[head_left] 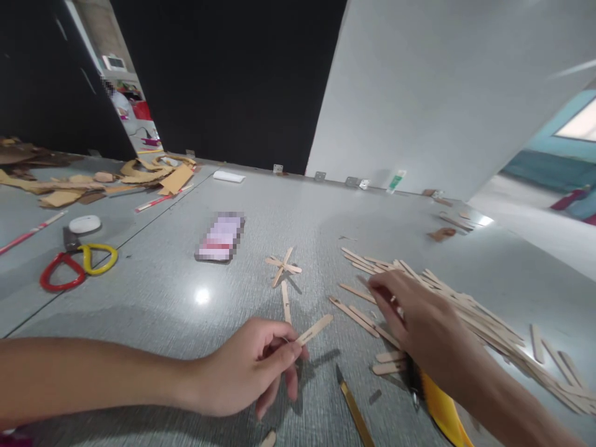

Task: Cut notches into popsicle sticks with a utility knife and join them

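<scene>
My left hand [254,369] is at the near middle of the grey table [153,298], its thumb and fingers pinched on wooden craft sticks [314,329] that stick out to the right and upward. My right hand [419,316] reaches into a pile of loose craft sticks [470,310] on the right; its fingers are curled down onto the sticks, and what they grip is hidden. A small star of crossed sticks [283,267] lies on the table beyond my left hand.
A phone [220,237] lies at mid-table. Red and yellow scissors [77,266] and a white oval object [84,223] sit at the left. Cardboard scraps [93,180] cover the far left. A utility knife blade [354,406] and a yellow tool [440,406] lie near my right wrist.
</scene>
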A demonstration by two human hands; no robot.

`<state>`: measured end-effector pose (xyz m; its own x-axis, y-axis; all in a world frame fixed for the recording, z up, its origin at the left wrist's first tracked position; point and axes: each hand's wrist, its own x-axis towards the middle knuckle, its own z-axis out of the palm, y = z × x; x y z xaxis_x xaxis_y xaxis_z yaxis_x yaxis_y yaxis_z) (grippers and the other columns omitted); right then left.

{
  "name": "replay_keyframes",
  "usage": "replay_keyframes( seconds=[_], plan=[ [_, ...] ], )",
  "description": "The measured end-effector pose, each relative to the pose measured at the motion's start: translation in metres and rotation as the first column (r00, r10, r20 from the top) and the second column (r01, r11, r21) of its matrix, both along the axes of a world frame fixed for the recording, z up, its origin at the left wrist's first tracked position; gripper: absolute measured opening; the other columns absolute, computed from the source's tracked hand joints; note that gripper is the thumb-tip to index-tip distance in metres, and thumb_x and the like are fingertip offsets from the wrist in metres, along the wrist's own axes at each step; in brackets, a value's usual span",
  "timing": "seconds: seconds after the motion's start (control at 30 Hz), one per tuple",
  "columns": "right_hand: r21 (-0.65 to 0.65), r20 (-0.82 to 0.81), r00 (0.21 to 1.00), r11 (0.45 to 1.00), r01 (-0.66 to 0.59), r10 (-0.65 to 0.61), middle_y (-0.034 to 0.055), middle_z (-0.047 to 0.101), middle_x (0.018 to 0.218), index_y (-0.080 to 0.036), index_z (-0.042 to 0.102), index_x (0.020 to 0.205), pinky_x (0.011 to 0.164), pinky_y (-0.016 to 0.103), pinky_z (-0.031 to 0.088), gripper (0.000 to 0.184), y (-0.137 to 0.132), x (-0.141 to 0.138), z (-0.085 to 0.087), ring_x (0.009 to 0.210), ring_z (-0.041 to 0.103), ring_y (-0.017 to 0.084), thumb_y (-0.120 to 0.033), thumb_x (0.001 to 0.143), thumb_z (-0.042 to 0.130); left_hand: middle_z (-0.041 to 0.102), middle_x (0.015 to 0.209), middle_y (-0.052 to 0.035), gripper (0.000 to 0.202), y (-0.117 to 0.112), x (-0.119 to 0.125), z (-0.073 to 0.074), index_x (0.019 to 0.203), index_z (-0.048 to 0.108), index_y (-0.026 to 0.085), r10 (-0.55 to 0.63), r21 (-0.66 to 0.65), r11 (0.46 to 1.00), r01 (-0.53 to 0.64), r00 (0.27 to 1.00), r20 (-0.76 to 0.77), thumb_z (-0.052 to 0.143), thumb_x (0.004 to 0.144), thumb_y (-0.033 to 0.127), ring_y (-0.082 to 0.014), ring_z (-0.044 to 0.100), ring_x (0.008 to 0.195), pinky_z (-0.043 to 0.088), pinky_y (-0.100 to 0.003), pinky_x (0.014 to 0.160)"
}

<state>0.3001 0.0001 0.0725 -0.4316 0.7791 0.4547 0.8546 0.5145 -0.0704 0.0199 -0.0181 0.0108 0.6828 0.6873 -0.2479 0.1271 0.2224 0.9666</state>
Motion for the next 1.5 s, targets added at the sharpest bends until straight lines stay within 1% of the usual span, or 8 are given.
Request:
replay_keyframes(
  seconds=[0.07,0.17,0.33,0.6,0.77,1.03,1.37,1.5],
  plan=[
    [-0.030,-0.188,0.982,0.999,-0.013,0.008,-0.0011,0.068,0.082,-0.025,0.052,0.113,0.062,0.025,0.059,0.006,-0.011,-0.014,0.004,0.065,0.073,0.016,-0.020,0.111,0.049,0.061,0.065,0.0046,0.036,0.001,0.000,0.002,0.107,0.062,0.015,-0.016,0.002,1.000,0.016,1.000,-0.019,0.045,0.111,0.047,-0.0041,0.038,0.038,0.029,-0.016,0.040],
    [-0.261,-0.651,0.758,0.927,-0.269,0.036,-0.0052,0.070,0.085,-0.031,0.057,0.119,0.065,0.022,0.062,0.016,-0.031,-0.034,-0.002,0.066,0.075,0.012,-0.019,0.109,0.057,0.048,0.055,0.0076,0.037,0.001,-0.001,0.005,0.106,0.068,0.013,-0.049,0.067,0.996,0.051,0.998,-0.028,0.044,0.111,0.042,-0.0067,0.036,0.046,0.029,-0.017,0.047],
    [-0.381,-0.603,0.798,0.875,-0.298,0.009,-0.0013,0.072,0.096,-0.031,0.063,0.103,0.076,0.027,0.060,0.016,-0.044,-0.045,-0.021,0.084,0.074,0.015,-0.019,0.109,0.054,0.041,0.058,0.0075,0.040,0.001,-0.001,0.006,0.100,0.070,0.014,-0.067,0.119,0.990,0.070,0.997,-0.031,0.046,0.109,0.044,-0.0090,0.034,0.053,0.027,-0.021,0.051],
    [-0.260,-0.420,0.890,0.917,-0.303,0.175,-0.0024,0.069,0.093,-0.029,0.055,0.108,0.073,0.024,0.055,0.018,-0.043,-0.043,-0.021,0.081,0.070,0.013,-0.012,0.106,0.051,0.041,0.062,0.0060,0.039,0.003,-0.002,0.013,0.092,0.064,0.017,-0.073,0.134,0.988,0.077,0.997,-0.033,0.043,0.108,0.046,-0.0111,0.035,0.056,0.029,-0.024,0.054],
    [-0.220,-0.342,0.878,0.880,-0.421,0.335,-0.0002,0.067,0.095,-0.028,0.053,0.111,0.077,0.026,0.056,0.026,-0.044,-0.044,-0.024,0.081,0.068,0.014,-0.004,0.103,0.049,0.043,0.064,0.0051,0.037,0.004,-0.002,0.016,0.087,0.061,0.018,-0.073,0.150,0.986,0.078,0.997,-0.033,0.046,0.107,0.045,-0.0111,0.037,0.057,0.030,-0.025,0.056],
    [-0.225,-0.368,0.875,0.883,-0.412,0.314,0.0027,0.066,0.100,-0.026,0.057,0.109,0.079,0.026,0.057,0.024,-0.040,-0.050,-0.028,0.087,0.069,0.015,-0.003,0.103,0.049,0.044,0.063,0.0057,0.031,0.005,-0.002,0.016,0.086,0.062,0.017,-0.070,0.139,0.987,0.075,0.997,-0.040,0.046,0.107,0.035,-0.0103,0.038,0.058,0.032,-0.023,0.057],
    [-0.459,-0.488,0.872,0.838,-0.296,0.041,0.0013,0.072,0.093,-0.025,0.065,0.099,0.079,0.032,0.056,0.012,-0.041,-0.051,-0.031,0.085,0.071,0.018,-0.019,0.104,0.056,0.048,0.055,0.0073,0.045,0.007,-0.005,0.006,0.097,0.063,0.018,0.003,-0.074,0.997,0.005,0.995,0.100,0.041,0.108,0.056,-0.0073,0.032,0.041,0.024,-0.020,0.040],
    [-0.594,-0.682,0.684,0.742,-0.310,-0.260,0.0018,0.074,0.084,-0.023,0.068,0.094,0.072,0.031,0.055,0.015,-0.039,-0.056,-0.032,0.078,0.070,0.018,-0.036,0.103,0.065,0.050,0.058,0.0079,0.041,0.006,-0.002,-0.001,0.104,0.059,0.019,0.151,-0.105,0.986,-0.130,0.964,0.219,0.047,0.105,0.059,-0.0067,0.030,0.042,0.021,-0.018,0.039]
  ],
)
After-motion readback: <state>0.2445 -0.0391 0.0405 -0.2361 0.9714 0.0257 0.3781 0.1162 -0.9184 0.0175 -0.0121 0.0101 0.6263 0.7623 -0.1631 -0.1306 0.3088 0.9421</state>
